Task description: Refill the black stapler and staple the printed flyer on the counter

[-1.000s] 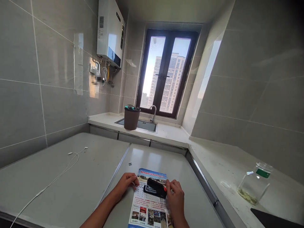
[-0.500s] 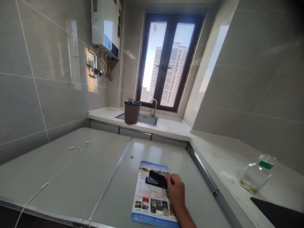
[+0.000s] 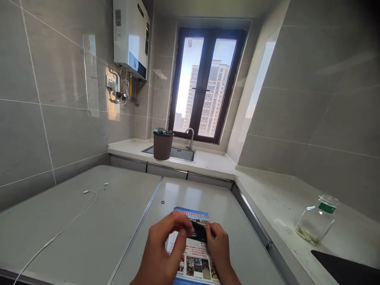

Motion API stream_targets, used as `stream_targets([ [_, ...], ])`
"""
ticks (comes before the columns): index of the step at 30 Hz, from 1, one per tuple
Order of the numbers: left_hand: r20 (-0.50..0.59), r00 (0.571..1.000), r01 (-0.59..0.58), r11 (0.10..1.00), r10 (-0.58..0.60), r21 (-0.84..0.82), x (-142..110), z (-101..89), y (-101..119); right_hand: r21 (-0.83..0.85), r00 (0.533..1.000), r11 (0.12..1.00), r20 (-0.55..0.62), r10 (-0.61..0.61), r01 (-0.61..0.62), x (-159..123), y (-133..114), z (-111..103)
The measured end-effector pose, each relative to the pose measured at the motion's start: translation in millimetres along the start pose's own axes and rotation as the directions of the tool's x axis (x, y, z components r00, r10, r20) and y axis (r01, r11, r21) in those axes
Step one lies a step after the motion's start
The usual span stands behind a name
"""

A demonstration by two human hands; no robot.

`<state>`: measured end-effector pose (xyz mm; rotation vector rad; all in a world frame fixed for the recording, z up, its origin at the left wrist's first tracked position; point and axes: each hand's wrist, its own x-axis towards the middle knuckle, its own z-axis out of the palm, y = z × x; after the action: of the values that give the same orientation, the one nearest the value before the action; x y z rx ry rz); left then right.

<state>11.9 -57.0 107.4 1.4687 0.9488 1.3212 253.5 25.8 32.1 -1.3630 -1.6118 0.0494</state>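
A black stapler (image 3: 199, 232) lies over a printed flyer (image 3: 194, 262) on the table. My right hand (image 3: 218, 244) is closed around the stapler's rear end, at the right. Reaching in from the lower left, my left hand (image 3: 166, 247) is at the stapler's front end, its fingers curved and a gap showing between thumb and forefinger. It covers the front of the stapler and the flyer's left side, so whether the fingertips touch the stapler is unclear. Beyond the flyer lie two small strips, apparently staples (image 3: 162, 202).
A white cable (image 3: 68, 221) runs across the table's left half (image 3: 118, 206). Behind are a brown bin (image 3: 162, 146), a sink (image 3: 182, 154) and a faucet (image 3: 191, 136). On the right counter (image 3: 267, 190) stands a glass jar (image 3: 316, 221) with a green label.
My left hand has come in from below to the stapler's front end. My right hand keeps hold of the rear. The view has shifted slightly.
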Motion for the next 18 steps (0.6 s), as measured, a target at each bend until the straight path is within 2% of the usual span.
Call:
stream_targets([
  [2,-0.028,0.999,-0.036,0.988,0.040,0.147,33,-0.8,1,-0.018,1.000,1.000,-0.016,0.003,-0.003,0,1,0],
  [5,0.036,0.999,-0.016,0.923,0.003,0.384,62,-9.6,-33,-0.046,0.999,0.999,-0.042,0.014,-0.016,0,3,0],
  [8,0.132,0.991,-0.037,0.889,-0.026,0.456,66,-20.9,-80,-0.045,0.999,0.998,-0.039,0.034,-0.035,0,4,0],
  [10,0.178,0.983,-0.048,0.880,-0.042,0.472,63,-24.7,-99,-0.031,0.998,0.999,-0.036,0.044,-0.045,0,3,-1],
  [12,0.201,0.979,-0.075,0.863,-0.031,0.499,60,-24.9,-108,-0.018,0.998,0.998,-0.035,0.054,-0.055,0,2,-1],
  [18,0.180,0.983,-0.117,0.843,0.025,0.525,65,-21.0,-111,0.005,0.998,0.999,-0.045,0.045,-0.044,-1,8,5],
])
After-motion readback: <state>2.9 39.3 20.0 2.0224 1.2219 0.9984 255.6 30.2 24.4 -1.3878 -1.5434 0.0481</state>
